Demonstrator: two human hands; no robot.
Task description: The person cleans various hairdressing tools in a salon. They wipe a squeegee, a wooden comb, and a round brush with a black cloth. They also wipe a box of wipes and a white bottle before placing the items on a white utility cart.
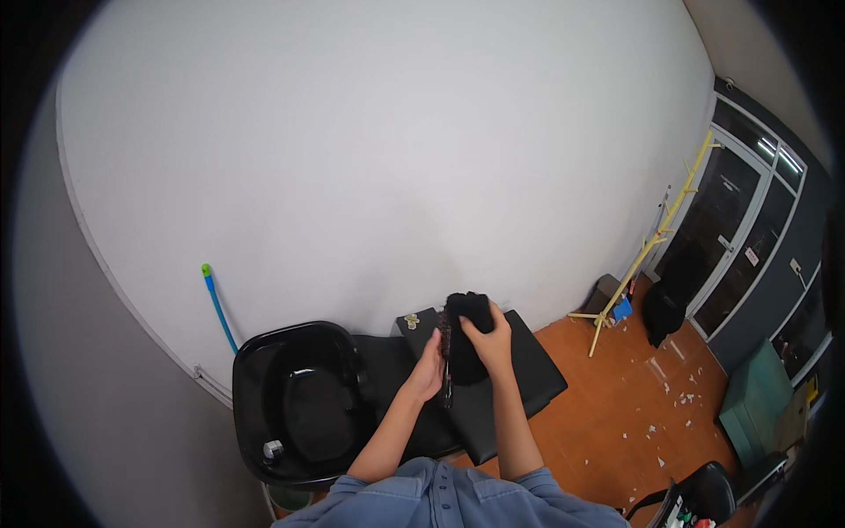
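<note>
Before my chest, my right hand (494, 338) grips a black fuzzy piece of cloth or pile (467, 366), thumb in front and fingers around its right side. Along its left edge runs a brush-like tool with dark bristles (444, 335) and a glossy dark handle (448, 394) pointing down. My left hand (426, 371) lies against the tool's left side, fingers pointing up and nearly straight. Whether its fingers close around the tool is hidden. Both hands are above a black padded salon shampoo chair (528, 369).
At left stands a black shampoo basin (317, 409) with a chrome fitting (272, 450). A blue-green pole (220, 310) leans on the white wall (396, 165). A yellow coat stand (650, 247), teal cabinet (756, 406) and black chair (713, 492) are at right. White scraps (686, 398) litter the floor.
</note>
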